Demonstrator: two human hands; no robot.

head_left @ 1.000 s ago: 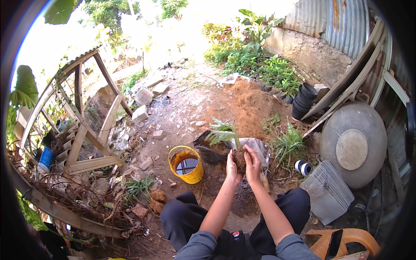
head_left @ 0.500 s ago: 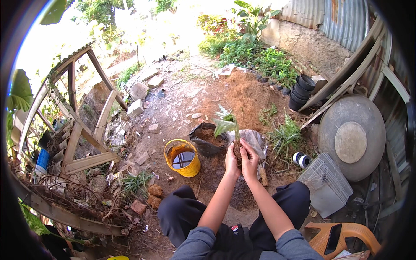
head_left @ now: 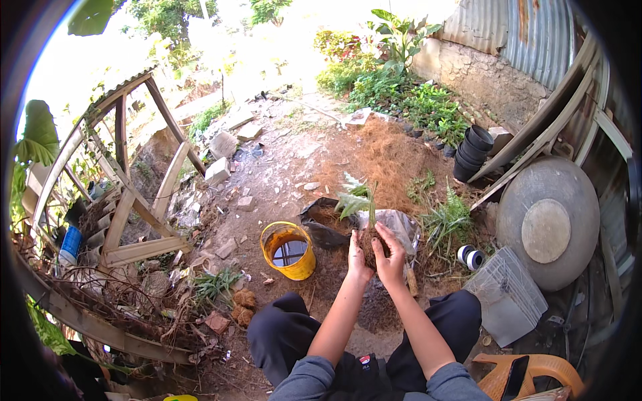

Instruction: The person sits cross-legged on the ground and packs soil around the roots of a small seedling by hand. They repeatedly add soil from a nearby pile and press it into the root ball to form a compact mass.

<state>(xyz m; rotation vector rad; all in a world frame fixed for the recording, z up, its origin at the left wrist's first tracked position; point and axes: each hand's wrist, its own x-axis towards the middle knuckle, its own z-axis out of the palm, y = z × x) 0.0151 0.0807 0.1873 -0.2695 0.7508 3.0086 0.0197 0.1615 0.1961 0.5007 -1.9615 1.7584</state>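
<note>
Both hands were cupped around the root ball (head_left: pixel 370 246) of a seedling (head_left: pixel 358 200), held up off the ground in front of the knees. The left hand (head_left: pixel 358 252) wrapped the left side, its fingers (head_left: pixel 354 240) curled shut against the dark soil; the right hand (head_left: pixel 390 259) closed on the right side, fingers (head_left: pixel 388 235) folded over the top of the clump. The two hands were almost touching, with the ball squeezed between them, so neither was nearer than the other. The plant's long axis ran upright: the thin stem rose straight from between the fingertips, and the green leaves spread just above and slightly left of them. Just beyond the fingers lay a clear plastic bag (head_left: pixel 399 224) on the ground, and beside it, further left, a black bag (head_left: pixel 319 224) with soil in it. To the left of the left fingers, near but apart, stood a yellow bucket (head_left: pixel 288 250) holding water. Past the bags a mound of reddish fibre (head_left: pixel 388 157) rose, well apart from the fingers. A stack of black pots (head_left: pixel 473 150) stood far off to the right
</note>
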